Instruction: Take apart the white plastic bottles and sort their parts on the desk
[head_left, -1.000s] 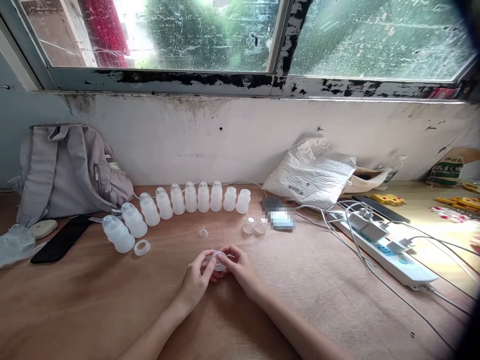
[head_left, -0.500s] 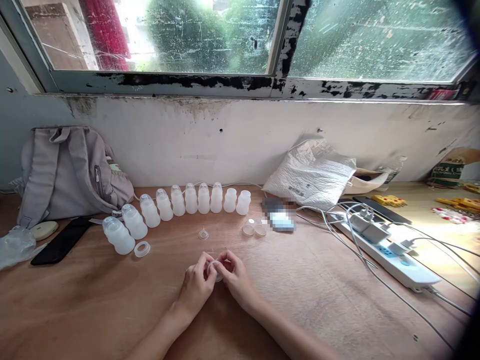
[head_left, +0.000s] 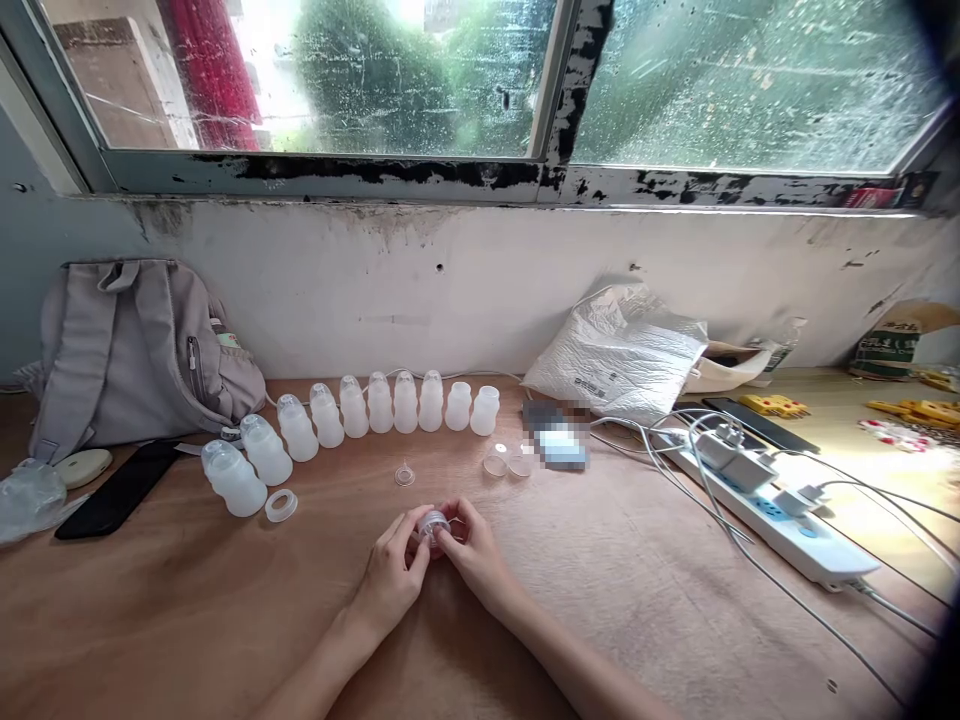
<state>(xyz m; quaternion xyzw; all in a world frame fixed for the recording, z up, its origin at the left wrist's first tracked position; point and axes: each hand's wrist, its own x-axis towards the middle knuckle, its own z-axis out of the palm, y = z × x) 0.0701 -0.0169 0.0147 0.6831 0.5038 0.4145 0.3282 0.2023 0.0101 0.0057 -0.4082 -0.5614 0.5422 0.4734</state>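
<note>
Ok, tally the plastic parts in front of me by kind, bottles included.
White bottles: 10
Loose clear caps: 2
White ring: 1
Small clear funnel piece: 1
Clear piece held by left hand and right hand: 1
Total: 15

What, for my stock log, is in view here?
bottles: ten, translucent white, curved row, centre left
ring: one, white, beside the leftmost bottle
backpack: one, grey, far left
phone: one, black, in front of the backpack
bag: one, white, right of the bottles
power strip: one, white, right side, cables attached
clear cap: one, transparent, pinched between both hands
left hand: one, bare, on the clear cap
right hand: one, bare, on the clear cap
</note>
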